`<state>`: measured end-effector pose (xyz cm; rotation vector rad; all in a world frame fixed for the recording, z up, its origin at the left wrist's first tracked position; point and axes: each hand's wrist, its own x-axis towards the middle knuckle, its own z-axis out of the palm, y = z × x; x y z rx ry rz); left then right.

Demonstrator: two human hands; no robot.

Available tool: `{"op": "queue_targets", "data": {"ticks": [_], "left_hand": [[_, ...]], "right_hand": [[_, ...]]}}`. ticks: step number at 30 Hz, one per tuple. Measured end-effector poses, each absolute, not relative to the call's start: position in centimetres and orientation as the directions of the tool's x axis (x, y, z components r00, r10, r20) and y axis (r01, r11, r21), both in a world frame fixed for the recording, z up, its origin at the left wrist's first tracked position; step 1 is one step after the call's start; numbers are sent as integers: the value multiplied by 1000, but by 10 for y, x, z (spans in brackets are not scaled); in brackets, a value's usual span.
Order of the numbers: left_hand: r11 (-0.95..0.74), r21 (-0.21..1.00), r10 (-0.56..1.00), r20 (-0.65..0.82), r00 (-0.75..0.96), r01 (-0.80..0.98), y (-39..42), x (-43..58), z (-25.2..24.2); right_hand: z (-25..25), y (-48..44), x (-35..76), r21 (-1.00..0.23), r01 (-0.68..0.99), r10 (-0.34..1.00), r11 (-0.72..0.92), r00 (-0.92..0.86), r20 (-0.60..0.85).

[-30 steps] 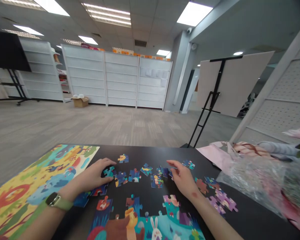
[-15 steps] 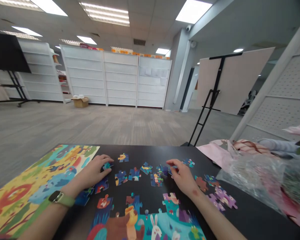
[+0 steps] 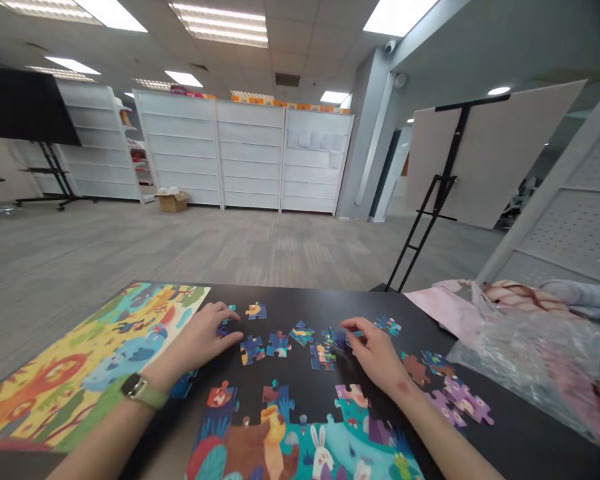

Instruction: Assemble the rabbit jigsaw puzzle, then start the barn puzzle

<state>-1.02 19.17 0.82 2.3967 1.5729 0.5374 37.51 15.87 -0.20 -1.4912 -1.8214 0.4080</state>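
Note:
My left hand (image 3: 211, 339) is low over the table, thumb and fingers apart. A dark blue jigsaw piece (image 3: 223, 329) shows partly between them; whether the hand touches it is unclear. My right hand (image 3: 375, 348) hovers with bent fingers and the thumb apart from the index finger, beside a dark blue piece (image 3: 336, 337). Its palm side is hidden. Between the hands lie several loose pieces, among them a blue-and-yellow one (image 3: 301, 333) and a multicoloured one (image 3: 323, 357). Nearest me is a partly joined puzzle (image 3: 300, 453) with a white rabbit and a brown animal.
A yellow picture sheet (image 3: 105, 360) covers the table's left side. Purple pieces (image 3: 463, 398) and a brown piece (image 3: 415, 368) lie right of my right forearm. Clear plastic wrapping (image 3: 525, 353) and pink cloth (image 3: 445, 307) crowd the right edge. An easel (image 3: 437, 193) stands beyond the table.
The view has turned slightly left. My left hand has shifted a little right, and a blue-and-red piece below it no longer shows. My right hand stays about where it was.

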Motion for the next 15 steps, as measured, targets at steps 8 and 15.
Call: {"op": "queue_targets", "data": {"ticks": [8,15], "left_hand": [[-394,530,908,97,408,751,168,26,11],[-447,671,829,62,556,591,164,26,22]], "right_hand": [[-8,161,377,-638,717,941,279,-70,333],[-9,161,378,-638,719,942,275,-69,329]]}}
